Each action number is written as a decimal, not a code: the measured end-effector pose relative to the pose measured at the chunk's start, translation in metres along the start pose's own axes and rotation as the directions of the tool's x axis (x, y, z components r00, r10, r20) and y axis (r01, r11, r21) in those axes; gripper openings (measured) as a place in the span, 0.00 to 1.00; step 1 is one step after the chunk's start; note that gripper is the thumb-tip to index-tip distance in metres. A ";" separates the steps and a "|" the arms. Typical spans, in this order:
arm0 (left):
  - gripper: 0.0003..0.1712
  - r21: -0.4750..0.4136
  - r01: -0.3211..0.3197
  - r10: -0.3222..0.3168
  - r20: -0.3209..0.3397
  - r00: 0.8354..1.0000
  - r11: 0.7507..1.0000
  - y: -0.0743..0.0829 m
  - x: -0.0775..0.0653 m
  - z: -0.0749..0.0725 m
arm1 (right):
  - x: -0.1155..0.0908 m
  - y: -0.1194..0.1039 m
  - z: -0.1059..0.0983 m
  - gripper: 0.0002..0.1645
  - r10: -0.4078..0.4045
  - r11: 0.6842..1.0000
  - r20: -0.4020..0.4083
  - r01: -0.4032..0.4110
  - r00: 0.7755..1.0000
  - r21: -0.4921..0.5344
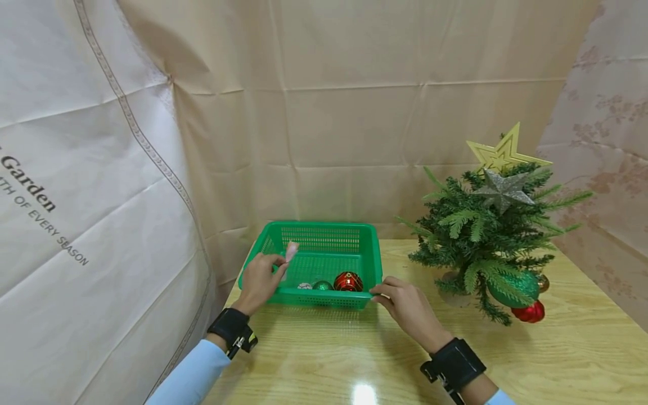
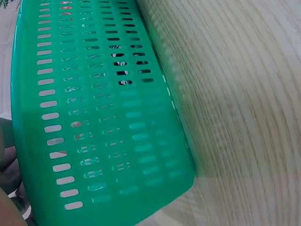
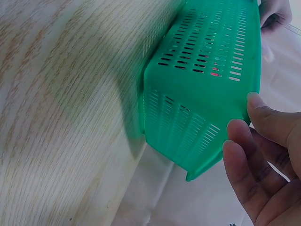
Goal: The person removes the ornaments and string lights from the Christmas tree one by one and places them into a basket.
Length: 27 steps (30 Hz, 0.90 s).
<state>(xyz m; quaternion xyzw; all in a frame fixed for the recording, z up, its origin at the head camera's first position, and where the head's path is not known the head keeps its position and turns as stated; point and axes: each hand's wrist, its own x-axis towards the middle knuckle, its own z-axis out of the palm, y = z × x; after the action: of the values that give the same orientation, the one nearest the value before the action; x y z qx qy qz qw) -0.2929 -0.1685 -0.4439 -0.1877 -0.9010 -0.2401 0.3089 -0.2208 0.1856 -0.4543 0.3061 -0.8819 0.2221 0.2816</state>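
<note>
A green plastic basket point(image 1: 324, 224) with slotted walls stands on the table. Over its left side my left hand point(image 1: 260, 281) pinches a small pale pink piece point(image 1: 291, 251), thin and pointed downward; its exact kind I cannot tell. My right hand point(image 1: 406, 308) grips the rim at the near right corner, thumb and fingertips on the edge in the right wrist view. Along the near wall inside lie a red bauble point(image 1: 348, 281) with gold lines, a green bauble point(image 1: 322, 286) and a small silvery ornament point(image 1: 305, 286). In the left wrist view the basket wall point(image 2: 28, 84) hides most of the left hand.
To the right stands a small artificial Christmas tree point(image 1: 466, 225) with a gold star point(image 1: 506, 151), a silver star point(image 1: 504, 190), a green bauble point(image 1: 513, 288) and a red ornament point(image 1: 529, 311). The wooden table point(image 1: 314, 360) meets beige cloth point(image 1: 354, 124) behind.
</note>
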 end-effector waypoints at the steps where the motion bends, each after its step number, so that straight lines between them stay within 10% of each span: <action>1: 0.05 0.000 -0.004 0.004 -0.001 1.000 1.000 -0.001 0.000 0.000 | 0.000 0.000 0.000 0.10 0.000 1.000 0.000 0.000 1.000 0.000; 27: 0.04 0.064 -0.012 0.009 0.050 0.999 0.998 -0.014 -0.008 -0.005 | 0.001 0.000 -0.002 0.09 0.012 1.000 0.017 -0.012 1.000 -0.001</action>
<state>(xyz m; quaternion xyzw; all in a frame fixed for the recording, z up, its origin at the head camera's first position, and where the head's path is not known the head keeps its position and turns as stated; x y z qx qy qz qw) -0.2917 -0.1835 -0.4498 -0.1881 -0.9146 -0.2048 0.2936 -0.2211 0.1861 -0.4520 0.3025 -0.8862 0.2206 0.2729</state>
